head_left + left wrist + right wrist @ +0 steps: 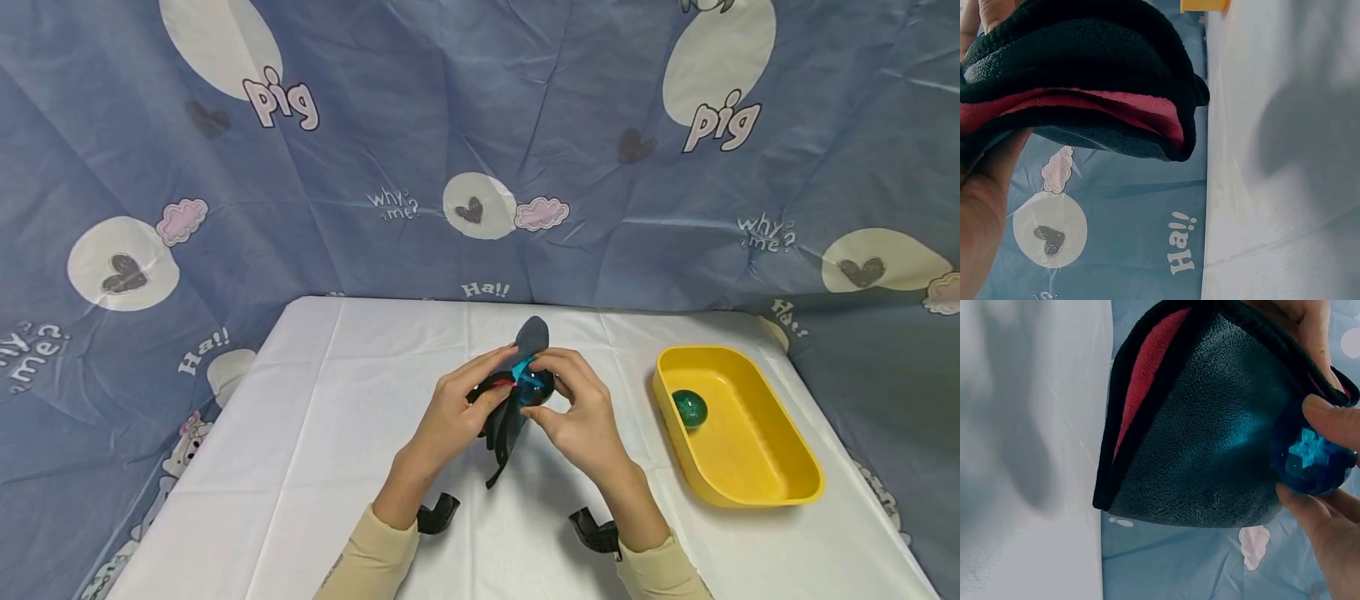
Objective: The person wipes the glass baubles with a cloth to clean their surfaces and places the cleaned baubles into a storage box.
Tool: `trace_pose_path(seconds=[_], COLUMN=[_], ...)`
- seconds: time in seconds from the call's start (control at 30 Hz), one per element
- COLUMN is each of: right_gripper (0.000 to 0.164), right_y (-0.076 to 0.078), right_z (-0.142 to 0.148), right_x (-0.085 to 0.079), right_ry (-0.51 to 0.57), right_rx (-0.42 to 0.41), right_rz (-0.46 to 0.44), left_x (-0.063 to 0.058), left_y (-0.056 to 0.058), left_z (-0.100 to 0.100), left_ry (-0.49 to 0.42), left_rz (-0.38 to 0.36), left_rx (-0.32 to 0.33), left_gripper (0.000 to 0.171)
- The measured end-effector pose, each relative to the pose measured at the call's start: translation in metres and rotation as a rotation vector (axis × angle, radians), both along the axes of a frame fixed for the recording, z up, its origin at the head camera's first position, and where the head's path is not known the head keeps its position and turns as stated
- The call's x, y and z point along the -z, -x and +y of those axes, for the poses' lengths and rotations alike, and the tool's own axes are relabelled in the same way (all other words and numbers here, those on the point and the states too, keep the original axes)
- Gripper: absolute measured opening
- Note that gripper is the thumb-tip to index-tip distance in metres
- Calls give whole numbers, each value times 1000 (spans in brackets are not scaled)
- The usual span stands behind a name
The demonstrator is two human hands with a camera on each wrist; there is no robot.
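- The left hand (453, 412) and right hand (581, 408) are brought close together above the middle of a table (375, 400) covered in white.
- A grey cloth (1204, 437) with black edging is gripped by the left hand, its thumb set on one side and fingers on the other; a red inner face is exposed along the folds.
- A clear blue ball (1310, 459) is pinched between the thumb and fingers of the right hand, with a paler blue shape seen inside it.
- The ball is held right in front of the cloth's grey face, between the two hands; whether the two surfaces touch cannot be told for certain.
- The cloth is held up in loose folds, one rounded end pointed toward the far side of the table and dark edges hung down toward the near side.
- A yellow tray (742, 442) is set on the table, to the right of both hands and well apart from them.
- A dark green ball (690, 408) is seen inside the tray, lodged beside its left wall.
- Beige sleeves (660, 571) are worn on both forearms, and black fittings (595, 531) are seen beside the wrists.
- The scene is backed by a blue fabric (420, 108), printed with "pig," "why me?" and "Ha!!", pale ovals, hearts and pink clouds.
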State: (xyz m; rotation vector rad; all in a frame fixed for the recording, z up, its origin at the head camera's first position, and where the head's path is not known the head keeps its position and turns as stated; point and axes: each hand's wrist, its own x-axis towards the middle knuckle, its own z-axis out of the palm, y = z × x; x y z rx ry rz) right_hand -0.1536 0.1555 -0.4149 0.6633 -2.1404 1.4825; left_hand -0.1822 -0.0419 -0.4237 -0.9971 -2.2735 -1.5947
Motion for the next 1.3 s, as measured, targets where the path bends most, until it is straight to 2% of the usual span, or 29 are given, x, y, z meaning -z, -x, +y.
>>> trace_pose_path(seconds=[0.2, 0.53, 0.77, 0.97, 1.3], right_gripper=[57, 58, 67, 63, 62], right_y=[0, -1, -1, -2, -1], right_z=[-1, 0, 0, 1, 1], right_x=[0, -1, -2, -2, -1], right_ry=[-52, -96, -86, -96, -32], right_rx=[19, 38, 38, 51, 32], right_rz=[27, 11, -5, 0, -36], left_x=[-1, -1, -2, -2, -3], left_y=[-1, -2, -3, -4, -4], left_z=[0, 0, 1, 0, 0], left_ry=[9, 18, 27, 27, 23], left_rz=[-2, -24, -16, -29, -6], left_rx=[3, 7, -3, -2, -5], left_gripper=[47, 48, 48, 47, 48])
